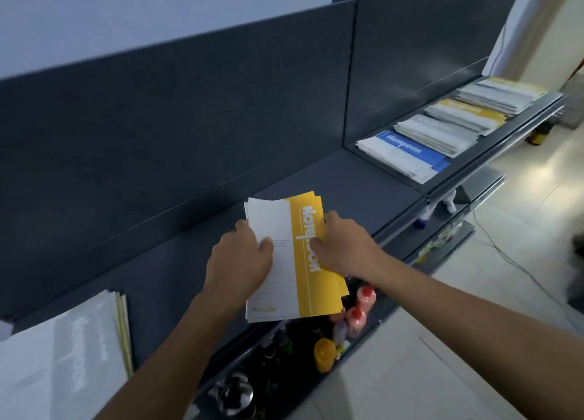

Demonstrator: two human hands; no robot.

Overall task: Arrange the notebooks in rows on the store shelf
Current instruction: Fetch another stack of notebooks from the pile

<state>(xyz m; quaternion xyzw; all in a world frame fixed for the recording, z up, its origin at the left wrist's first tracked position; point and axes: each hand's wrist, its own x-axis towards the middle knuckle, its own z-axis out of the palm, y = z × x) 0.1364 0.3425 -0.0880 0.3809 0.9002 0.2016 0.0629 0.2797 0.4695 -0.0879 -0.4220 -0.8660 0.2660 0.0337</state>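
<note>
The thin stack of yellow-and-white paper notebooks (284, 261) is at the front edge of the dark grey metal shelf (347, 179), partly overhanging it, with its long axis pointing toward the shelf's back. The left hand (240, 258) holds the white side and the right hand (344, 246) the yellow side, fingers curled on both edges. Bare shelf lies just behind the stack.

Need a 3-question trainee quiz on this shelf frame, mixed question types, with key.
1. True or false: the left hand and right hand both grip the yellow-and-white paper notebook stack.
2. The nearest paper notebook pile at the right of the dark grey metal shelf has which cover band? A red, B blue, C green.
3. Fill in: the pink plastic bottles stand on a level ____ that shelf.
Key: 1 true; 2 B; 3 below.
</note>
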